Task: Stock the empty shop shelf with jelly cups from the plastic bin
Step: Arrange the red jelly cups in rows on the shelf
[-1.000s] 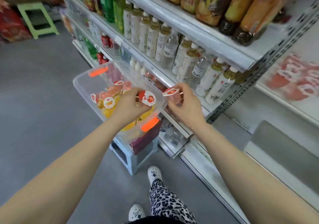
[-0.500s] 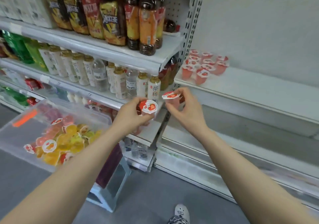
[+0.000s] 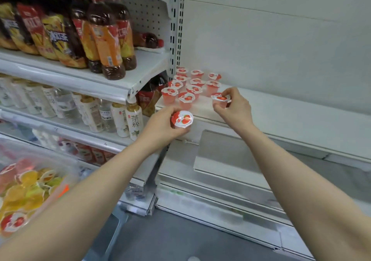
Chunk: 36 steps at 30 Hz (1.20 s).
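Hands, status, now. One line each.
Left hand: closed, fingers curled round a jelly cup.
Right hand: closed, pinching a second jelly cup over the shelf.

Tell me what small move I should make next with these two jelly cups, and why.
Probably have the right hand set its jelly cup on the white shelf, in front of the shorter right row of cups: it hovers just there. The left hand grips a second cup, which can follow.
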Motion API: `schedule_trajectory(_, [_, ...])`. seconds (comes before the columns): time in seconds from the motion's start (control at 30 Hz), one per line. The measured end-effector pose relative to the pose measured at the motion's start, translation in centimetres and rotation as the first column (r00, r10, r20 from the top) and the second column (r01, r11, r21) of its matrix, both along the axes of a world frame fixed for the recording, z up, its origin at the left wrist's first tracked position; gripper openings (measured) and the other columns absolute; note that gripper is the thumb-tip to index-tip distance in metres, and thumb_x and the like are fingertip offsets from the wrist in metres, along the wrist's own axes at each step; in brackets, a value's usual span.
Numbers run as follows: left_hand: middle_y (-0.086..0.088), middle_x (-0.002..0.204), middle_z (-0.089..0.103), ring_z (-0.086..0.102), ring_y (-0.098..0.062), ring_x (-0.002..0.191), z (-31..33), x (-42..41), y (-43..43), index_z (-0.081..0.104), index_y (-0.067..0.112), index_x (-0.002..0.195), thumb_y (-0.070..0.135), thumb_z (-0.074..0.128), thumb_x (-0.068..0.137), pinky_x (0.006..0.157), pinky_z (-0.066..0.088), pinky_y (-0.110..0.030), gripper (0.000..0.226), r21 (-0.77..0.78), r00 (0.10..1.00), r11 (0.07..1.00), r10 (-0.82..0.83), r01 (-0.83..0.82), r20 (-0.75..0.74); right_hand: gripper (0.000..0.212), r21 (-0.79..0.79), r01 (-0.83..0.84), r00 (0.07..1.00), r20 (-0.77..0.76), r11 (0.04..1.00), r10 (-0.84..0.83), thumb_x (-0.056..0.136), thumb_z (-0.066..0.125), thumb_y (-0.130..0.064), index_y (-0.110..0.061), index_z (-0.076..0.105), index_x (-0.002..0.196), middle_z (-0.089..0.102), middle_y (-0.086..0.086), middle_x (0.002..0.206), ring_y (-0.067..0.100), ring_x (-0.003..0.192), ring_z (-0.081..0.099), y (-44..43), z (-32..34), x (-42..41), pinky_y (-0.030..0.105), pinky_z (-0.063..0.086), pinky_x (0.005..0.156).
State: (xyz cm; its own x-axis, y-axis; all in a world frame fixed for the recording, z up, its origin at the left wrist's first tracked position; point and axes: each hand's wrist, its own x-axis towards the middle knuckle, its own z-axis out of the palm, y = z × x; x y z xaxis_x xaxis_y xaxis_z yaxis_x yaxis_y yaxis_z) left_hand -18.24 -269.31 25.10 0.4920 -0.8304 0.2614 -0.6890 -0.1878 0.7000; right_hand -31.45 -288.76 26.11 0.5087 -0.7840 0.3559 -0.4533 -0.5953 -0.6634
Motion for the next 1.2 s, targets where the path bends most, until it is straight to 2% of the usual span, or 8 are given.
schedule_trajectory(0.2, [0.009, 0.115, 0.059, 0.054, -0.008, 0.104, 0.3, -0.4, -4.0, 0.057, 0.027, 0.124, 0.050, 0.075, 0.074, 0.085, 0.044, -0.025, 0.057, 0.030, 0.983, 0.998, 0.055, -0.061, 0.173, 0.027, 0.010, -0.047, 0.995, -0.091, 0.999, 0.047, 0.078, 0.067, -0.035, -0.024, 0.055, 0.101, 0.063, -0.004, 0.109, 0.022, 0.096, 0.063, -4.4, -1.2, 1.3, 0.033, 0.045, 0.085])
schedule_trajectory(0.4, [0.006, 0.123, 0.054, 0.042, -0.016, 0.118, -0.1, -0.5, -6.5, 0.057, 0.023, 0.129, 0.066, 0.067, 0.074, 0.095, 0.036, -0.029, 0.070, 0.046, 0.903, 0.986, 0.125, -0.158, 0.412, 0.027, 0.037, -0.113, 0.989, -0.091, 0.993, 0.116, 0.077, 0.070, -0.031, -0.028, 0.054, 0.099, 0.062, -0.004, 0.109, 0.020, 0.091, 0.063, -6.8, -3.4, 1.9, 0.031, 0.044, 0.078])
schedule_trajectory(0.57, [0.005, 0.123, 0.054, 0.038, -0.016, 0.120, -0.7, -0.7, -8.1, 0.061, 0.024, 0.124, 0.069, 0.065, 0.074, 0.102, 0.035, -0.031, 0.067, 0.027, 0.868, 0.982, 0.150, -0.185, 0.473, 0.029, 0.000, -0.197, 0.979, -0.045, 0.980, 0.196, 0.080, 0.072, -0.030, -0.026, 0.056, 0.104, 0.062, -0.002, 0.110, 0.022, 0.092, 0.061, -8.2, -4.3, 3.0, 0.036, 0.048, 0.084])
schedule_trajectory(0.8, [0.003, 0.124, 0.056, 0.038, -0.020, 0.124, -0.9, -0.7, -10.1, 0.063, 0.023, 0.120, 0.068, 0.063, 0.075, 0.103, 0.033, -0.034, 0.064, 0.016, 0.826, 0.974, 0.183, -0.226, 0.533, 0.029, -0.029, -0.238, 0.971, -0.043, 0.971, 0.236, 0.088, 0.068, -0.039, -0.028, 0.056, 0.111, 0.058, -0.001, 0.113, 0.019, 0.094, 0.060, -10.0, -4.7, 5.0, 0.037, 0.051, 0.086])
schedule_trajectory(0.9, [0.002, 0.123, 0.057, 0.038, -0.021, 0.126, -0.8, -0.4, -11.1, 0.063, 0.025, 0.122, 0.069, 0.063, 0.073, 0.103, 0.033, -0.035, 0.066, 0.015, 0.810, 0.969, 0.198, -0.247, 0.551, 0.030, -0.051, -0.255, 0.965, -0.078, 0.966, 0.251, 0.089, 0.065, -0.044, -0.029, 0.055, 0.113, 0.058, 0.000, 0.113, 0.020, 0.096, 0.060, -10.5, -4.7, 5.3, 0.040, 0.052, 0.086])
schedule_trajectory(1.0, [0.000, 0.124, 0.058, 0.035, -0.023, 0.130, -0.8, -0.1, -12.5, 0.064, 0.025, 0.122, 0.071, 0.063, 0.071, 0.107, 0.030, -0.036, 0.068, 0.034, 0.799, 0.960, 0.212, -0.279, 0.562, 0.036, -0.098, -0.298, 0.949, -0.139, 0.949, 0.284, 0.089, 0.062, -0.049, -0.029, 0.055, 0.118, 0.057, 0.002, 0.113, 0.022, 0.099, 0.058, -11.1, -4.7, 4.8, 0.032, 0.045, 0.081])
schedule_trajectory(1.1, [-0.001, 0.129, 0.058, 0.031, -0.024, 0.135, -0.8, 0.1, -13.9, 0.067, 0.022, 0.119, 0.070, 0.065, 0.069, 0.112, 0.025, -0.037, 0.069, 0.039, 0.792, 0.951, 0.232, -0.307, 0.565, 0.043, -0.204, -0.348, 0.924, -0.238, 0.915, 0.298, 0.089, 0.065, -0.041, -0.027, 0.056, 0.128, 0.054, 0.006, 0.120, 0.026, 0.106, 0.055, -11.9, -4.2, 3.8, 0.029, 0.041, 0.081])
schedule_trajectory(1.2, [-0.001, 0.137, 0.053, 0.026, -0.025, 0.140, -0.9, 0.3, -15.0, 0.066, 0.021, 0.120, 0.069, 0.064, 0.071, 0.115, 0.022, -0.041, 0.069, 0.061, 0.784, 0.943, 0.235, -0.327, 0.574, 0.047, -0.303, -0.397, 0.898, -0.322, 0.867, 0.299, 0.089, 0.066, -0.032, -0.023, 0.056, 0.134, 0.054, 0.010, 0.126, 0.030, 0.112, 0.053, -12.7, -3.8, 2.9, 0.038, 0.044, 0.092])
